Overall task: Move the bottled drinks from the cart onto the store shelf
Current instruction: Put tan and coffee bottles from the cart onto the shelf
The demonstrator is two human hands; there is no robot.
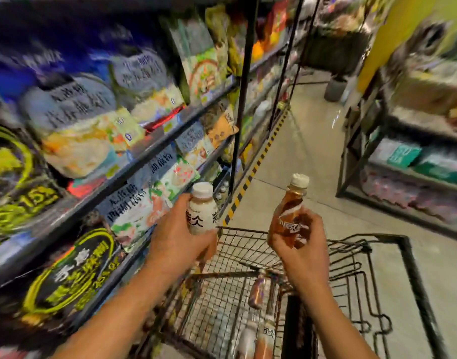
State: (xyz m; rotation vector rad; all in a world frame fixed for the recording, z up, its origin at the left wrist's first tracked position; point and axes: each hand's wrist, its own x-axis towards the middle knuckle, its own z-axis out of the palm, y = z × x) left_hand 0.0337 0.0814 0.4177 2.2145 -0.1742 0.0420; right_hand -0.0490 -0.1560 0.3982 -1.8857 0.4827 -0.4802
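Now both hands up over the cart, one bottle each. Left hand [182,237] wrapped round a milky white bottle [202,212], fingers curled behind it, thumb side toward camera, white cap on top, black characters on label. Bottle upright, held just in front of the store shelf [155,149] edge, above the cart's front left corner. Right hand [301,240] gripping an amber tea bottle [291,216] by its lower half, fingers curled across the label, cream cap on top, bottle tilted slightly left. Held over the wire cart [248,257], well apart from the shelf.

More bottles down in the cart: a brown one [257,291] lying near the middle, a white one [247,340] and another brownish one [265,344] at the bottom edge, blurred, exact count unclear.

Shelf on left packed with snack bags [74,125], blue and white packaging, heavily motion-blurred, label text unreadable. Black and yellow bags [66,275] on lower left tiers. Yellow-black hazard stripe [258,161] along the shelf base on the floor [305,156]. Second shelving unit [414,156] across the aisle on the right, goods blurred. Dark bin [335,89] farther down the aisle.
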